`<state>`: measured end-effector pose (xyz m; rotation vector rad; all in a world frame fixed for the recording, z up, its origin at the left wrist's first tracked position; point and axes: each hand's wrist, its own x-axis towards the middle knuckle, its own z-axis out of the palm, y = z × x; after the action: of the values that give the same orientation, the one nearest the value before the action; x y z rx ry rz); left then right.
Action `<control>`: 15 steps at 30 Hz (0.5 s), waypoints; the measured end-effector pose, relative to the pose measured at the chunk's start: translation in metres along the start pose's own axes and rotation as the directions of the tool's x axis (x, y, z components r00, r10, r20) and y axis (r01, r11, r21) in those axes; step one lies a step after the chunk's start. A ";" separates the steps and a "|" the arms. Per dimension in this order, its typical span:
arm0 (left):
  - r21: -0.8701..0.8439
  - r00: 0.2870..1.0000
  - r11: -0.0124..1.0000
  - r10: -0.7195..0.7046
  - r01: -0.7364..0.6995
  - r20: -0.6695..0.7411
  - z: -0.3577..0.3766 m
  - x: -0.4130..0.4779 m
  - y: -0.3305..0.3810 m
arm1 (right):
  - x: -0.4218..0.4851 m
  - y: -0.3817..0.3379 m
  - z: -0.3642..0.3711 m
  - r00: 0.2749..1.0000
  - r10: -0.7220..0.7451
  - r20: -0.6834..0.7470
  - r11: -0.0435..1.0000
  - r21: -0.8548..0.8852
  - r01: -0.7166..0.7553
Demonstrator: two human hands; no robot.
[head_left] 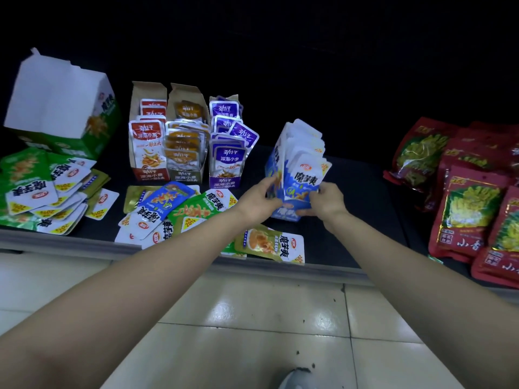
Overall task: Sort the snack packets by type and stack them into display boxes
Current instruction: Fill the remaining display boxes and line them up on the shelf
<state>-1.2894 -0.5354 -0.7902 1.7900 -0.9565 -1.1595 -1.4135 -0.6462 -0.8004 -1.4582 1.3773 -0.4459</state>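
Both hands grip the tall blue cardboard display box [276, 175] of blue-and-white foil packets [304, 164] near centre: my left hand [259, 199] pinches its left wall, my right hand [327, 202] clasps the front packet. At 9 o'clock, loose green and blue packets [179, 211] crowd the dark shelf's front edge [84, 244]. I see bare shelf at 3 o'clock, before the red bags [469, 211].

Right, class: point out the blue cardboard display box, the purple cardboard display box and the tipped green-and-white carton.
Blue cardboard display box [290, 213]: head view, lower front panel.
Purple cardboard display box [224, 182]: head view, front panel.
Tipped green-and-white carton [53, 94]: head view, white face.
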 end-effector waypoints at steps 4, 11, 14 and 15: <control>-0.033 1.000 0.999 0.015 -0.016 -0.011 -0.006 0.003 -0.001 | 0.013 -0.006 0.011 0.997 -0.033 -0.064 0.999 -0.005 0.032; 0.025 1.000 1.000 0.018 -0.017 -0.016 -0.022 0.017 -0.020 | 0.026 -0.010 0.035 0.997 -0.072 0.042 0.984 0.168 0.064; 0.234 0.996 0.972 0.057 -0.038 -0.074 -0.034 0.015 -0.031 | 0.022 -0.008 0.040 0.995 -0.022 0.093 0.979 0.205 0.002; 0.325 0.991 0.944 0.089 -0.052 -0.101 -0.039 0.012 -0.036 | 0.020 -0.005 0.040 0.997 0.000 0.078 0.994 0.111 -0.008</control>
<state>-1.2424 -0.5231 -0.8161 2.0361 -1.1839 -0.8819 -1.3732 -0.6479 -0.8193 -1.3674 1.2733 -0.4516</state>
